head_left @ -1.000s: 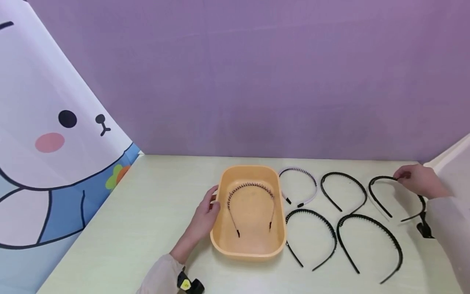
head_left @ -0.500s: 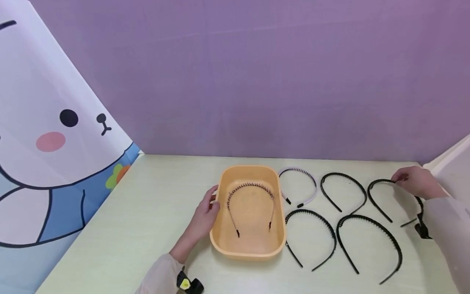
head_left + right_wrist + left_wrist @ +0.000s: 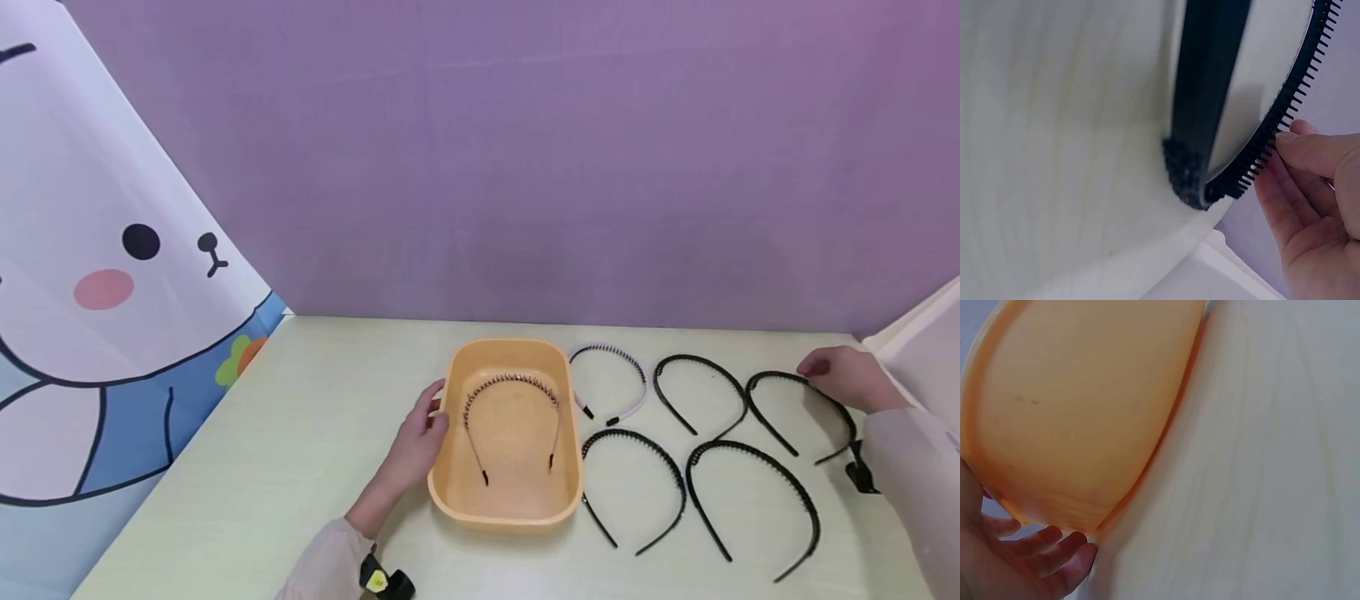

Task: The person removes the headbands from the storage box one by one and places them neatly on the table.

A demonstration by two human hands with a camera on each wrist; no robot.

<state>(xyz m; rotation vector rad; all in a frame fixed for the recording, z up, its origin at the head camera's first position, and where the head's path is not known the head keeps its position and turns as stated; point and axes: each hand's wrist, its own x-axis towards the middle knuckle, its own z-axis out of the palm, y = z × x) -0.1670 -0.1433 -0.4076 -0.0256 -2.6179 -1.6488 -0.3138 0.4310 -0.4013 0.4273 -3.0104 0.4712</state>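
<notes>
In the head view my right hand pinches the top of a black headband at the far right. The right wrist view shows thumb and fingertips on its toothed arch. My left hand holds the left side of an orange plastic tub, its fingertips against the outer wall in the left wrist view. Inside the tub lies a thin toothed headband with dark tips. Beside the tub rest a white headband with dark teeth and more black headbands, one of them at the front right.
Another black headband lies close along the tub's right side, and one more lies behind. A purple backdrop rises at the table's back edge. A cartoon-printed sheet stands at the left.
My right hand has moved slightly left and toward me, bringing the black headband closer to its neighbour. The left hand and tub have stayed nearly still.
</notes>
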